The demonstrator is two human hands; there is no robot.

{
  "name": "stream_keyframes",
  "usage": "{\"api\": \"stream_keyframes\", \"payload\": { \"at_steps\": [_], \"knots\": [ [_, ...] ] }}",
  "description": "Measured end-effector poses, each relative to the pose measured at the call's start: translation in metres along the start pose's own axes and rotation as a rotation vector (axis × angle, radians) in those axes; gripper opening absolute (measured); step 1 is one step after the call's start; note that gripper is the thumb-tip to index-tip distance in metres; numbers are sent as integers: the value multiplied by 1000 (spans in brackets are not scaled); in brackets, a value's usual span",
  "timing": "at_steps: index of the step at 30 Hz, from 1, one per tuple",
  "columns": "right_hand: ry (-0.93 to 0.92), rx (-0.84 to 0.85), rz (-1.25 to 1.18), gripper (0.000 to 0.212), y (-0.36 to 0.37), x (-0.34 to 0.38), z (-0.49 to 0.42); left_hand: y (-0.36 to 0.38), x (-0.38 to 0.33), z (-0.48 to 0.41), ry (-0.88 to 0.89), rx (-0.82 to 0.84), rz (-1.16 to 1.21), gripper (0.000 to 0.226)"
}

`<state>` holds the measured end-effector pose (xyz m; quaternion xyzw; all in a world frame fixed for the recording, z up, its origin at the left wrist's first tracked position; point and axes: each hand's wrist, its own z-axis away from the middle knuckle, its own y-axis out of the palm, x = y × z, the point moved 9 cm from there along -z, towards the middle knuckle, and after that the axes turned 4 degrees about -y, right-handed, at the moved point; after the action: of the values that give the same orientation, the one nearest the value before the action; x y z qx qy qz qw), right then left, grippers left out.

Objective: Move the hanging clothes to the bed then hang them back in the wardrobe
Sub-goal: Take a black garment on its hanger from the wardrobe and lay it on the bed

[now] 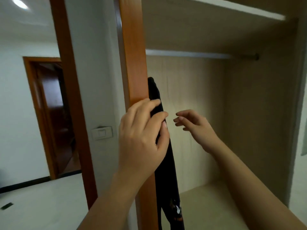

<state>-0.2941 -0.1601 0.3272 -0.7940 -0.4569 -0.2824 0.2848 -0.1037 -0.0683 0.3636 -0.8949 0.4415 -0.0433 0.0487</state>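
A black garment (169, 163) with a small printed design near its lower part hangs edge-on just inside the wardrobe's left side, against the orange wooden frame (132, 63). My left hand (142, 135) grips the garment's upper part, fingers wrapped over the cloth. My right hand (194, 125) hovers open a little to the right of the garment, fingers spread and touching nothing. The silver hanging rail (199, 54) runs across the top of the wardrobe with nothing else on it. The hanger is hidden.
The beige wardrobe interior (232, 130) has a shelf above the rail and a bottom panel (204, 201). To the left are a white wall with a light switch (102, 133), an open doorway (49, 113) and pale floor.
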Motion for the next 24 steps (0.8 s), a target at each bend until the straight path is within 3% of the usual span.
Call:
{"api": "stream_keyframes", "payload": {
  "at_steps": [8, 15, 20, 24],
  "knots": [
    [-103, -95, -55, 11, 26, 12, -94, 13, 35, -19, -120, 20, -196, 43],
    [39, 16, -144, 18, 51, -6, -135, 23, 44, -17, -131, 31, -142, 57],
    [61, 8, -94, 6, 39, -12, -158, 24, 44, -16, -131, -3, -130, 57],
    [95, -29, -15, 14, 28, -15, -173, 25, 44, -15, -118, -24, -123, 55]
  ]
}}
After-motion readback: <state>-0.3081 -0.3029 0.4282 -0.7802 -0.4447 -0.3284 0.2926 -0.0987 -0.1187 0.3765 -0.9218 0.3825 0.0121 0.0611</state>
